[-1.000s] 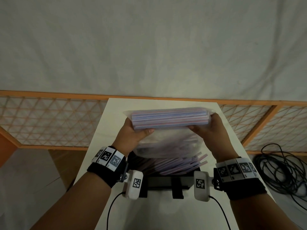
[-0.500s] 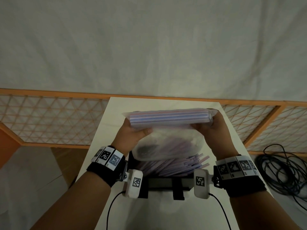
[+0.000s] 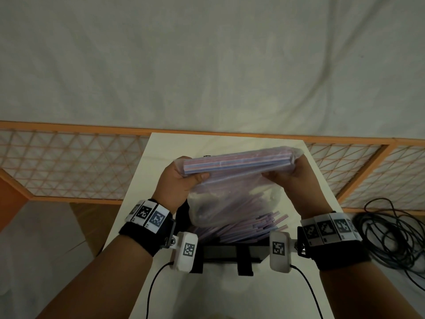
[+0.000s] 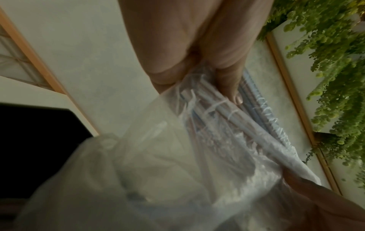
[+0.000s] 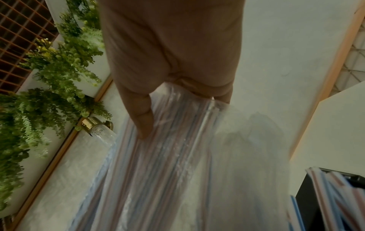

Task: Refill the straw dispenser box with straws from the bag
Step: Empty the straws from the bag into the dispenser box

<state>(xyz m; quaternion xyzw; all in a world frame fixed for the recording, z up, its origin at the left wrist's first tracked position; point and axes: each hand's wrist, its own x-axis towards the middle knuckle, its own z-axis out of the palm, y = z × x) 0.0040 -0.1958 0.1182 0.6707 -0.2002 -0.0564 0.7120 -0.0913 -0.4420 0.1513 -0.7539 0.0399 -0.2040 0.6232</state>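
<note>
A clear plastic bag [image 3: 234,192] with pink and blue straws [image 3: 236,162] packed along its upper edge hangs above the black dispenser box [image 3: 230,252]. My left hand [image 3: 181,178] grips the bag's left end, thumb on the near side. At the other end my right hand [image 3: 296,173] grips it the same way. The bag's mouth hangs into the box, where loose straws [image 3: 253,226] lie piled and stick out to the right. The left wrist view shows the bag [image 4: 177,164] and my thumb; the right wrist view shows straws in the bag [image 5: 168,156] and the box [image 5: 316,195].
The box stands on a narrow white table [image 3: 161,162]. An orange-framed lattice rail [image 3: 69,166] runs behind it. A coil of black cable [image 3: 391,231] lies on the floor at the right. Cables from the wrist cameras trail over the table's near part.
The bag has tilted, its right end rising and left end dropping a little. More straws lie in the box and stick out to its right.
</note>
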